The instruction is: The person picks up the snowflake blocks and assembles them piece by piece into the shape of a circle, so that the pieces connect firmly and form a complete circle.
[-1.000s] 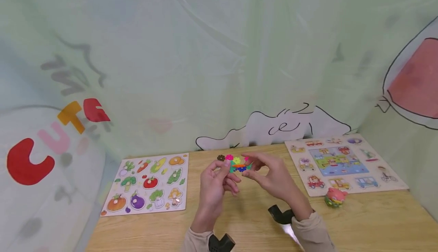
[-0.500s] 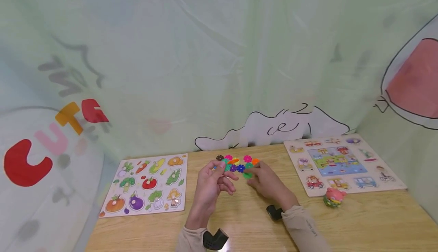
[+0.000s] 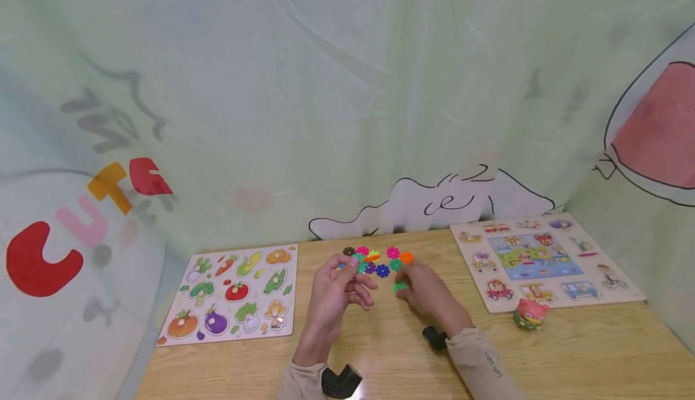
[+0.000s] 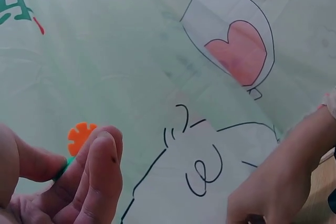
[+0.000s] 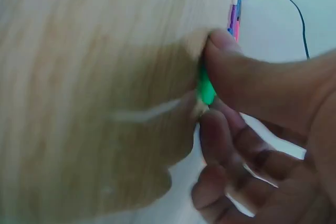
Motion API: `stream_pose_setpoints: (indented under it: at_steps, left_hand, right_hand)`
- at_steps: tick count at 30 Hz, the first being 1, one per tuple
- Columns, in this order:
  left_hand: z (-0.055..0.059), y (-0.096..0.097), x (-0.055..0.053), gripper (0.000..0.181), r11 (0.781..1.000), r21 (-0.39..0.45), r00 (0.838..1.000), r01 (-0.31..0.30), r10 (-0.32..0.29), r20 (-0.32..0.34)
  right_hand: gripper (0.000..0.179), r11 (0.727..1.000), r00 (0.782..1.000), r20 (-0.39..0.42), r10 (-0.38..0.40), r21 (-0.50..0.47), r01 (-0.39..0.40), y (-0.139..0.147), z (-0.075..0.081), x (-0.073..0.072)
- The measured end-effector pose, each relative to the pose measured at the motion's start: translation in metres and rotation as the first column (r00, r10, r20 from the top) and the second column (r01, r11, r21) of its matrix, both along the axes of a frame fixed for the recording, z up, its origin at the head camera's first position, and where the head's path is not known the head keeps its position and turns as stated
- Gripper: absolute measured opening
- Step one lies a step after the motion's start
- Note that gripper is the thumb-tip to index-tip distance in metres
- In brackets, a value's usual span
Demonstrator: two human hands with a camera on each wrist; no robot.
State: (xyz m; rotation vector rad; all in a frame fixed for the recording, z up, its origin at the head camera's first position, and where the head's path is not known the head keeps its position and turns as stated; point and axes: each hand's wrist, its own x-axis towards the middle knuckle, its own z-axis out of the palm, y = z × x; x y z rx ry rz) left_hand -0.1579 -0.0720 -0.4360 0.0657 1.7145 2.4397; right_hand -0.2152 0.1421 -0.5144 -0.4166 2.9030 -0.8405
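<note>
My left hand (image 3: 336, 294) is raised over the table and pinches a teal snowflake disc (image 3: 359, 262) between thumb and index finger. An orange notched disc (image 4: 81, 138) sticks out from the teal one, seemingly joined to it. My right hand (image 3: 429, 291) is low at the tabletop, its thumb and fingertips on a bright green snowflake disc (image 3: 400, 288). From the right wrist, that green disc shows edge-on between thumb and fingers, partly covered by them. Just beyond the hands lie loose discs: dark blue (image 3: 382, 271), pink (image 3: 393, 253), orange (image 3: 406, 257) and several more.
A vegetable puzzle board (image 3: 230, 294) lies on the left of the wooden table (image 3: 380, 352). On the right are a vehicle puzzle board (image 3: 543, 261) and a small pink pig toy (image 3: 532, 314). A printed curtain (image 3: 347, 116) hangs behind the table.
My right hand has left the pieces at the left hand, dropped to the right, and drawn the green disc a little toward me. The left hand has shifted slightly left, still holding its joined discs.
</note>
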Motion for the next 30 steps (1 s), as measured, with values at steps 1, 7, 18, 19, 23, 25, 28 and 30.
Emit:
stream_pose_setpoints:
  at_steps: [1,7,18,19,23,25,28,30]
  left_hand:
    - [0.000,0.000,0.000,0.015,1.000,-0.004,1.000,0.001,-0.001,-0.003]
    - [0.001,-0.002,0.002,0.019,0.999,-0.028,0.999,0.017,-0.018,-0.046]
    - [0.008,-0.003,0.007,0.021,0.991,-0.088,0.946,-0.100,0.067,-0.318]
    - [0.009,-0.002,0.007,0.021,0.988,-0.103,0.934,-0.116,0.074,-0.350]
    - [0.011,-0.001,0.009,0.019,0.972,-0.156,0.888,-0.174,0.087,-0.451]
    - [0.012,0.000,0.011,0.017,0.964,-0.178,0.866,-0.199,0.088,-0.491]
    - [0.012,0.001,0.012,0.012,0.953,-0.202,0.827,-0.226,0.079,-0.556]
    - [0.012,0.001,0.013,0.009,0.948,-0.212,0.803,-0.237,0.069,-0.592]
  right_hand:
    - [0.020,1.000,1.000,0.025,0.003,-0.004,-0.003,0.001,0.001,0.000]
    - [0.020,0.997,0.995,0.093,0.038,-0.065,-0.032,0.008,0.008,0.000]
    - [0.009,0.900,0.918,-0.393,-0.050,-0.416,-0.129,-0.004,0.060,0.017]
    - [0.011,0.879,0.908,-0.415,-0.055,-0.451,-0.153,-0.006,0.066,0.021]
    - [0.021,0.796,0.891,-0.451,-0.054,-0.558,-0.234,-0.013,0.083,0.034]
    - [0.024,0.763,0.884,-0.466,-0.047,-0.587,-0.269,-0.015,0.089,0.038]
    - [0.025,0.727,0.862,-0.506,-0.028,-0.603,-0.330,-0.017,0.095,0.044]
    - [0.027,0.722,0.842,-0.539,-0.017,-0.589,-0.362,-0.017,0.099,0.046]
